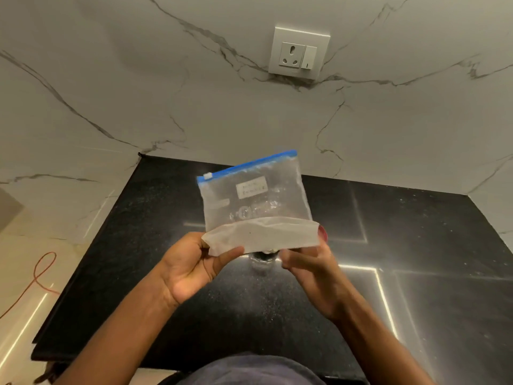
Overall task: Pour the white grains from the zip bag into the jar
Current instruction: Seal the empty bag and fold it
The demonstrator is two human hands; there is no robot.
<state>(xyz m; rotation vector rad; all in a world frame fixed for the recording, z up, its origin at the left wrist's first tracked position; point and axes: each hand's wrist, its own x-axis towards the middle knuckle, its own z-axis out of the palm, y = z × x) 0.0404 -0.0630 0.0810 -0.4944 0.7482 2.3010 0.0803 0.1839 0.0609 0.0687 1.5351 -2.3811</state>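
Observation:
A clear zip bag (251,201) with a blue zipper strip and a white slider at its left end is held upright above the counter. White grains (263,236) fill its bottom. My left hand (191,266) pinches the bag's lower left corner between thumb and fingers. My right hand (311,269) holds the lower right end, its fingers curled behind the bag. Below the bag, between my hands, the top of a clear glass jar (262,259) shows on the black counter (416,273); most of it is hidden by the bag.
The black speckled counter meets a white marble wall (138,93) with a socket and switch plate (298,52). Left of the counter's edge is a pale floor with an orange cable (39,276). A dark garment (249,369) is at the bottom edge.

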